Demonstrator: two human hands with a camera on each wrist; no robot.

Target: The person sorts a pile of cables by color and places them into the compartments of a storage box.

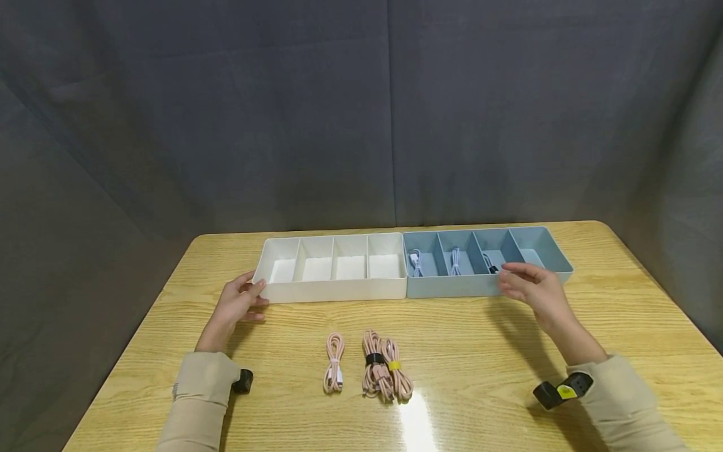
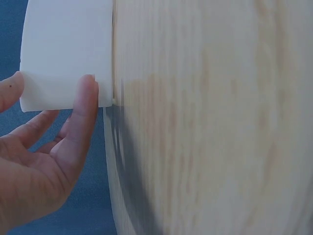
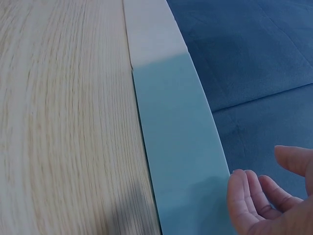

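My left hand (image 1: 234,307) is at the left end of a white divided box (image 1: 333,290), its fingers touching the end and front wall; the left wrist view shows the fingers (image 2: 85,100) mostly straight against that corner. My right hand (image 1: 533,289) hovers at the front rim of a blue divided box (image 1: 446,287), near its right-hand compartments, fingers loosely bent and holding nothing. Pale cables lie in the blue box: one cable (image 1: 416,262) in the first compartment, another cable (image 1: 455,260) in the second, and a black-tied cable (image 1: 490,263) in the third, partly hidden.
In front of the boxes, a coiled pink cable (image 1: 334,363) lies on the wooden table (image 1: 469,376). Right of it, a black-tied pink cable bundle (image 1: 373,345) touches a yellow-tied pink cable (image 1: 400,380). The two boxes stand end to end before a dark curtain (image 1: 316,125).
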